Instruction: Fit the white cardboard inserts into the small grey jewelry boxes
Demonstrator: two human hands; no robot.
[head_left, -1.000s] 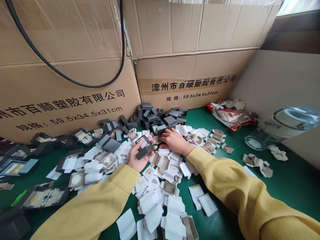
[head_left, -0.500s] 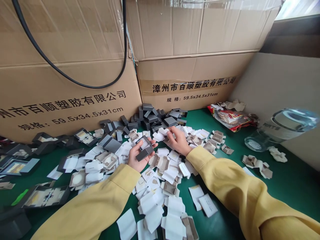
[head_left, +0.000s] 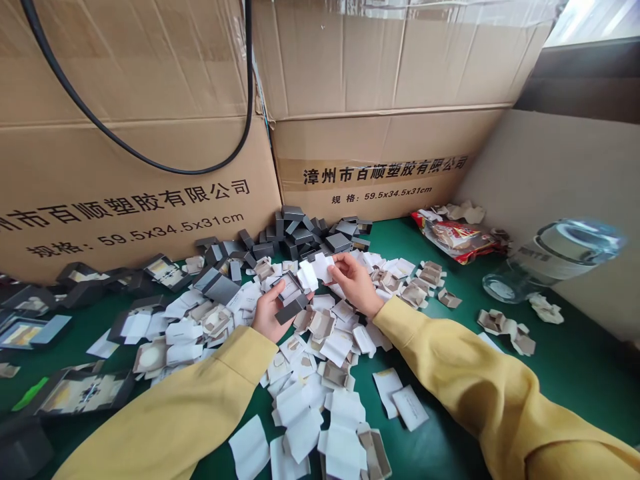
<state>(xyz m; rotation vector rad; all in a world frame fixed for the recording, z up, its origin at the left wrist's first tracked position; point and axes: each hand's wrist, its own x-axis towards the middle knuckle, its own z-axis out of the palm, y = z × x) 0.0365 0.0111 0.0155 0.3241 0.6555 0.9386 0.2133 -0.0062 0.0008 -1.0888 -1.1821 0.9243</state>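
My left hand (head_left: 270, 317) grips a small open grey box (head_left: 290, 298) just above the litter of white cards. My right hand (head_left: 356, 283) pinches a small white insert card (head_left: 314, 271) and holds it close to the box, a little above and to its right. Both arms wear yellow sleeves. A heap of small grey boxes (head_left: 305, 235) lies right behind the hands, against the cardboard cartons. White and beige insert cards (head_left: 325, 347) cover the green table under and in front of the hands.
Two large printed cardboard cartons (head_left: 370, 133) wall off the back, with a black cable (head_left: 150, 157) hanging across the left one. Open dark boxes (head_left: 75, 390) lie at the left. A clear bottle (head_left: 560, 257) lies on its side at right, a red snack packet (head_left: 457, 237) behind it.
My right hand has lifted off the pile with a white card and brought it left toward the grey box. My left hand kept hold of the box, raising it slightly.
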